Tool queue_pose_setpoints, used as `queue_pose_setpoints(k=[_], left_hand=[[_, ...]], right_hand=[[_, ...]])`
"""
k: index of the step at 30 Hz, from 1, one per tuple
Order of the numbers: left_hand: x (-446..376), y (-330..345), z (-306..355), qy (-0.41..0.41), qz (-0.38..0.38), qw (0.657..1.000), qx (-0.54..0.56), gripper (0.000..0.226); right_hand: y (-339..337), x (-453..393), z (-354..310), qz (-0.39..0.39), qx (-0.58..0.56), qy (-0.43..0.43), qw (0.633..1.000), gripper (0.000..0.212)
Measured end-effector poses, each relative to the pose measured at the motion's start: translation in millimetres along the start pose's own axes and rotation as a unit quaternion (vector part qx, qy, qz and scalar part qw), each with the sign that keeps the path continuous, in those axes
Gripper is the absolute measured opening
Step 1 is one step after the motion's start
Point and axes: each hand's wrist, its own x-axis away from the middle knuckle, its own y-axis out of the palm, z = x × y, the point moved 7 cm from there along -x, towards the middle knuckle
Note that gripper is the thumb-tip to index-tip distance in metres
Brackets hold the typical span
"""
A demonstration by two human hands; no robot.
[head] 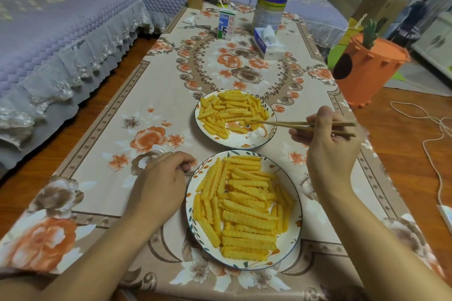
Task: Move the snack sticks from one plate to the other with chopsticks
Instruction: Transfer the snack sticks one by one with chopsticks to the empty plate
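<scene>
My right hand (pixel 327 139) grips chopsticks (pixel 293 125), tips over snack sticks (pixel 232 110) on the far plate (pixel 259 140), frame centre; my left hand (pixel 161 178) rests curled, empty, beside the near plate (pixel 292 234).

Far plate (pixel 254 143) behind near plate (pixel 292 234); carton (pixel 226 24) beyond.

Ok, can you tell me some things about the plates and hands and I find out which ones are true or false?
1. The right hand holds the chopsticks. True.
2. The chopstick tips reach over the near plate. False: they are over the far plate.
3. Only one plate holds snack sticks. False: both do.
4. The left hand rests on the tablecloth beside the near plate. True.
5. The milk carton lies tipped over. False: it stands upright.
</scene>
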Motion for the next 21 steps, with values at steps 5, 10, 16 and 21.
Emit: queue_pose_setpoints(k=[5, 10, 16, 21], left_hand=[[0, 1, 2, 0.001, -0.003, 1.0, -0.009, 0.042], [0, 1, 1, 0.001, -0.005, 1.0, -0.007, 0.043], [-3, -5, 1, 0.007, 0.01, 1.0, 0.004, 0.042], [-4, -7, 3, 0.002, 0.014, 1.0, 0.007, 0.041]], right_hand=[[6, -2, 11, -0.005, -0.022, 0.036, 0.999, 0.032], [2, -7, 10, 0.013, -0.031, 0.058, 0.998, 0.035], [-21, -17, -20, 0.028, -0.077, 0.1, 0.992, 0.04], [-10, -4, -30, -0.113, -0.064, 0.223, 0.966, 0.042]])
